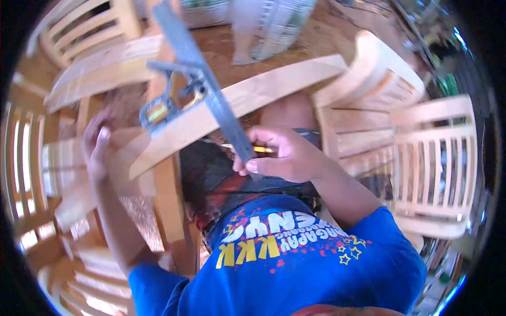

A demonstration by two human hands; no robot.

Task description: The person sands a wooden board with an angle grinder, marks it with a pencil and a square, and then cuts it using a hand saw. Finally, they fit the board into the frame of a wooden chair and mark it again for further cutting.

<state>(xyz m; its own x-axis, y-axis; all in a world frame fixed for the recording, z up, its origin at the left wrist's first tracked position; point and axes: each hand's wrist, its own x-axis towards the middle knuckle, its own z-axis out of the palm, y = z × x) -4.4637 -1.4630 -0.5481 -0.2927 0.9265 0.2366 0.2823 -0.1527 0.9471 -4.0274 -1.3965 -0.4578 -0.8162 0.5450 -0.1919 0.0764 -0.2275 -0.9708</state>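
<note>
My right hand [287, 156] is closed round the lower end of a combination square [224, 108], with its fingers and thumb on the steel blade. A yellow pencil [262, 149] sticks out among the same fingers. The square's head, with a level vial in it, lies at a long curved wooden board [279, 84], and the blade crosses over that board. To the left, my left hand [98, 147] is raised above pale wood pieces, fingers apart and slightly curled. It looks blurred, and nothing shows in it.
Slatted wooden chairs stand on the right [432, 168] and at the upper left [87, 31]. An upright wooden post [171, 210] is beside my lap. White printed sacks [274, 26] rest on the brown ground ahead. Clutter lines the far right edge.
</note>
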